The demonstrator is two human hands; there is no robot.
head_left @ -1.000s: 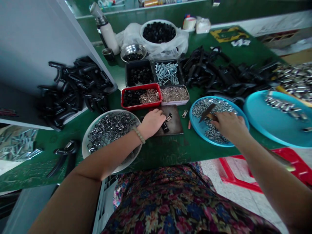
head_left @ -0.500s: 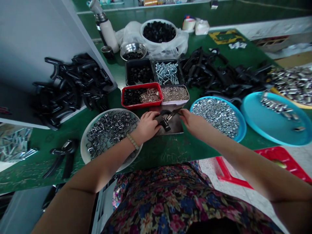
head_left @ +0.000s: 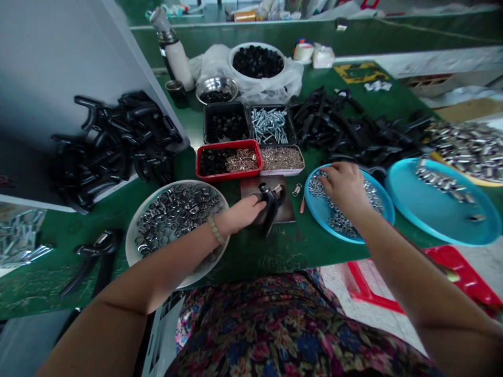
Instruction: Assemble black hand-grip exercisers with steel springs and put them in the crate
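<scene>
My left hand (head_left: 244,212) is closed around a black handle assembly (head_left: 270,208), with a shiny metal cylinder (head_left: 277,189) at its upper end. It is held over a thin metal plate (head_left: 288,211) on the green bench. My right hand (head_left: 346,189) reaches down into a blue tray (head_left: 309,205) of small silver nuts (head_left: 342,222). Its fingertips are bent together among them, and whatever they pinch is too small to make out. Between plate and tray lie a small metal spring (head_left: 297,190) and a thin pinkish stick (head_left: 302,204).
A white bowl of metal rings (head_left: 131,230) stands left of the plate. Behind it are a red box (head_left: 228,175), a box of small pins (head_left: 283,158) and a black box of screws (head_left: 269,124). Black handles (head_left: 346,123) pile up behind; another blue tray (head_left: 436,225) is at right.
My right hand has left the handle assembly and moved right into the tray of nuts. My left hand still holds the assembly, now turned. The spring and pinkish stick have come into sight.
</scene>
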